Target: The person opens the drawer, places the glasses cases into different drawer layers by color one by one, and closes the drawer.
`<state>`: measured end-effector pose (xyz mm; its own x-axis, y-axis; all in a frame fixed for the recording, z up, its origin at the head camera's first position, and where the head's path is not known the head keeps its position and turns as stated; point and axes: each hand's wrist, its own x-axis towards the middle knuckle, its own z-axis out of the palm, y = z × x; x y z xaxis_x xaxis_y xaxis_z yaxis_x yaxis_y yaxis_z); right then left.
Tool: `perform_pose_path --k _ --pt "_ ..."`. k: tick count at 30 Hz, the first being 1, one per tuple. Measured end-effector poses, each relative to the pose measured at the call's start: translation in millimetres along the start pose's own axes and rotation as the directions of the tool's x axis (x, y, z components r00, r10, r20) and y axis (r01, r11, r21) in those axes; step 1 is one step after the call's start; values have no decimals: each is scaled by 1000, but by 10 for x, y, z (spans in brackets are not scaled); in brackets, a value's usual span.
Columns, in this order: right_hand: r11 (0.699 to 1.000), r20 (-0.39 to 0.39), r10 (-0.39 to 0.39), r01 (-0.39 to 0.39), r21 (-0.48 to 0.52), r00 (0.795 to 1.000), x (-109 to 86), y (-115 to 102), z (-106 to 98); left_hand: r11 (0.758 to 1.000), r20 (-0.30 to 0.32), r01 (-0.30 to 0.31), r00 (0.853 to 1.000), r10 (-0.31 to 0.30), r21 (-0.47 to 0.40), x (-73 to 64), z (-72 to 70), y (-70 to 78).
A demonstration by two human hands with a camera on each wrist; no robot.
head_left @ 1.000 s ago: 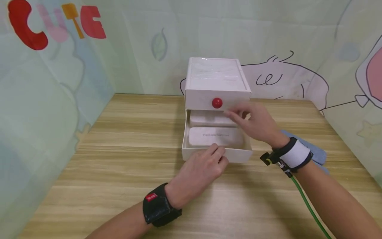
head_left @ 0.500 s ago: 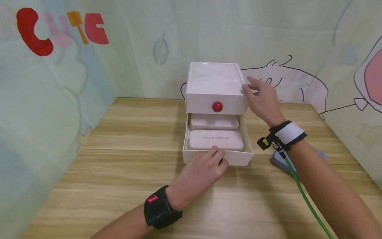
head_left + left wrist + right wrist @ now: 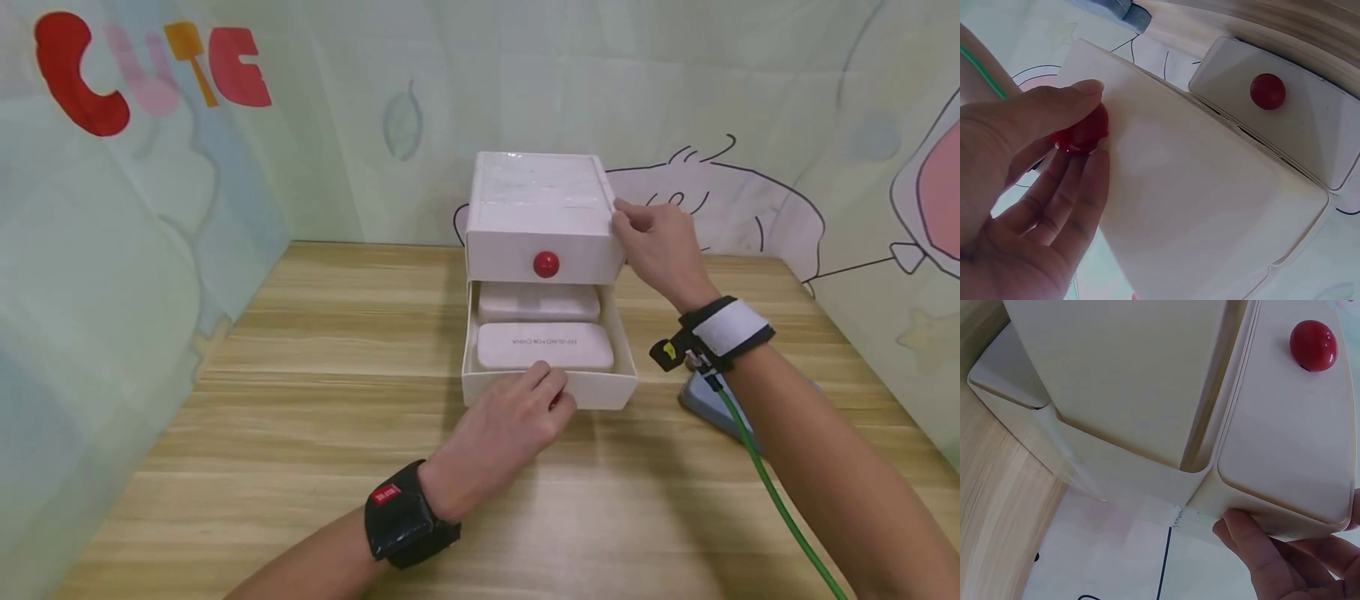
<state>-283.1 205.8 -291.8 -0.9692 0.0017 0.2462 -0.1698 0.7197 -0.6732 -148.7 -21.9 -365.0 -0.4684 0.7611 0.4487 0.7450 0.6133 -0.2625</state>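
Note:
A white cabinet [image 3: 540,187] with red-knobbed drawers stands on the table, its middle drawer [image 3: 624,390] pulled out. Inside lie two pale oblong cases; the front case [image 3: 544,347] bears small printed lettering, and the back case [image 3: 540,302] is partly under the top drawer. My left hand [image 3: 498,437] pinches the red knob [image 3: 1088,128] of the pulled-out drawer between thumb and fingers. With my right hand [image 3: 663,250] I grip the cabinet's upper right side; in the right wrist view its fingers [image 3: 1257,544] press against the side wall beside the top drawer [image 3: 1291,437].
Partly hidden beneath my right forearm, a blue-grey case [image 3: 712,408] lies on the wooden table [image 3: 337,375]. A green cable [image 3: 780,500] runs from the right wrist strap. Printed cloth [image 3: 337,125] hangs close behind the cabinet.
From beside the drawer opening, my right hand has moved up and right to the cabinet's upper side, and its fingers have drawn together there. The left hand stays at the drawer front.

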Motion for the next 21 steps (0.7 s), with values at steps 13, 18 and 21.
perform_pose_path --k 13,18,21 --pt "1000 -18 -7 7 -14 1000 -3 -1 8 1000 -11 27 1000 -27 -14 15 103 -93" --pt "1000 -30 -21 21 -20 999 5 12 11 999 -3 36 999 -36 -20 31 113 -98" --pt "1000 -33 -20 19 -23 999 11 23 6 999 -2 37 999 -37 -26 41 128 -98"
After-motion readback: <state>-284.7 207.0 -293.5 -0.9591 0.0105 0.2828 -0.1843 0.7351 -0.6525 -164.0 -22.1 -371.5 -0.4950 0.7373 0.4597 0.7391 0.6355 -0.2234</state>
